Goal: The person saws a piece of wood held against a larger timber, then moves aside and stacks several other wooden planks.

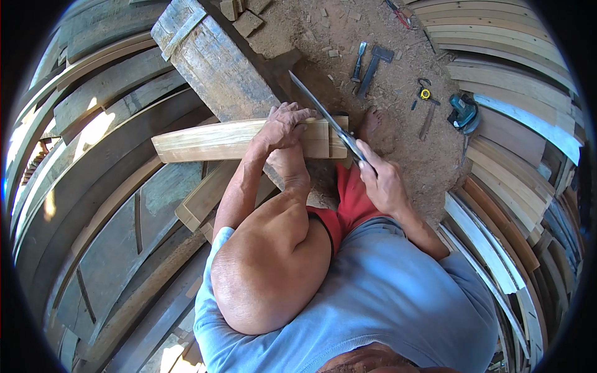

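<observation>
A pale wooden board [208,142] lies crosswise over a worn, heavy wooden beam [217,71]. My left hand [281,129] presses down on the board, its fingers curled over the far edge. My bare left foot [289,163] is beside that hand, against the board. In my right hand [384,183] is a handsaw [318,104], gripped by its handle. The saw's blade shows almost edge-on, slanting up and left across the board's right end. Whether its teeth touch the wood I cannot tell.
On the dusty floor to the right lie a chisel [359,62], a hammer-like tool [374,67], a yellow tape measure [425,94], a hammer [428,118] and a teal power tool [464,113]. Stacked planks [497,37] line both sides. Wood offcuts [247,23] lie beyond the beam.
</observation>
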Demonstrator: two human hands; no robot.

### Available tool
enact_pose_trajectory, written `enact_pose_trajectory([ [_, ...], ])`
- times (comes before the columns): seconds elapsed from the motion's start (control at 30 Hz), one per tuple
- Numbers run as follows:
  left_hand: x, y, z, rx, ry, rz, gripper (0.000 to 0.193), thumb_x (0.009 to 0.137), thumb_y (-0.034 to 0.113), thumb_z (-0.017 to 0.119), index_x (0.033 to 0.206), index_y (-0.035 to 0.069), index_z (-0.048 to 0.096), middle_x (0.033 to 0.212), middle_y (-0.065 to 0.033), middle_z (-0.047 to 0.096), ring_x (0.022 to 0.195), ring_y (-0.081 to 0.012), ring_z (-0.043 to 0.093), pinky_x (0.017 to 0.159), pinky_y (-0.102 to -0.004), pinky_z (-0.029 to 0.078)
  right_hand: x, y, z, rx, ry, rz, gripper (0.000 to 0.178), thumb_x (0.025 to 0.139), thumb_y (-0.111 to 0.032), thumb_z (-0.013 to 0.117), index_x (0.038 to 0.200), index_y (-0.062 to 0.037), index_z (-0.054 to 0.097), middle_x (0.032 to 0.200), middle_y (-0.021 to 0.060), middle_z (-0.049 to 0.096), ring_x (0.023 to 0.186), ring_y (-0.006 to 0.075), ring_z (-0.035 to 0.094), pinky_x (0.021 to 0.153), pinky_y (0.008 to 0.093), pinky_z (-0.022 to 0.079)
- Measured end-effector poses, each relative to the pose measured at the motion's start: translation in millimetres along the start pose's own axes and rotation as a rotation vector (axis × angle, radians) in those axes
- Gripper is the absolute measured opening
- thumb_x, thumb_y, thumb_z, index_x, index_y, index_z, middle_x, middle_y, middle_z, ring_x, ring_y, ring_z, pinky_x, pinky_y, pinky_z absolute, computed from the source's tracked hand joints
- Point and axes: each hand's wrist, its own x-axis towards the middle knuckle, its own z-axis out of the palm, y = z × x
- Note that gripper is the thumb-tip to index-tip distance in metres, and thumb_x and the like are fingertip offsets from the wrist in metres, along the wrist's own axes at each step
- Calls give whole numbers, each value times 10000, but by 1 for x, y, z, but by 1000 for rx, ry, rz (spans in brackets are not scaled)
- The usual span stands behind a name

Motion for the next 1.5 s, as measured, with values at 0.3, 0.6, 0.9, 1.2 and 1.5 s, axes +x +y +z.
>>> enact_pose_trajectory([
  [0.3, -2, -2, 8, 39, 45, 13, 445, 896, 174, 673, 1329, 269, 644, 1180, -171, 634, 1244, -423, 542, 1049, -543, 388, 2, -8, 4, -120, -9, -2, 469, 972, -62, 575, 1433, 14, 542, 1024, 287, 702, 838, 440, 713, 727, 483, 546],
  [0.6, -10, -12, 20, -9, 273, 85, 332, 869, 184, 692, 1195, 159, 634, 1104, -141, 622, 1099, -385, 556, 917, -515, 416, -57, -21, -27, -140, -48, 37, 483, 968, -28, 558, 1448, 18, 528, 1144, 307, 684, 950, 451, 721, 787, 464, 570],
  [0.9, -8, -16, 17, 2, 205, 68, 310, 869, 184, 702, 1173, 170, 641, 1092, -136, 624, 1098, -378, 551, 912, -509, 416, 21, -3, 12, -33, -48, 6, 475, 980, -69, 569, 1445, 16, 518, 999, 308, 693, 853, 471, 699, 737, 506, 559],
  [1.2, -7, -6, 7, -51, 151, 37, 326, 865, 151, 713, 1185, 191, 660, 1101, -125, 633, 1123, -370, 556, 943, -506, 417, -38, -5, -11, -121, -36, 18, 489, 988, -67, 551, 1473, -13, 511, 973, 275, 701, 832, 435, 716, 719, 493, 548],
  [1.5, -6, -22, 16, -44, 210, 41, 326, 876, 174, 714, 1197, 192, 659, 1114, -139, 634, 1142, -391, 556, 947, -550, 420, -16, -15, -17, -45, -156, 114, 470, 983, -65, 566, 1447, 1, 532, 1082, 297, 693, 863, 448, 703, 739, 500, 556],
])
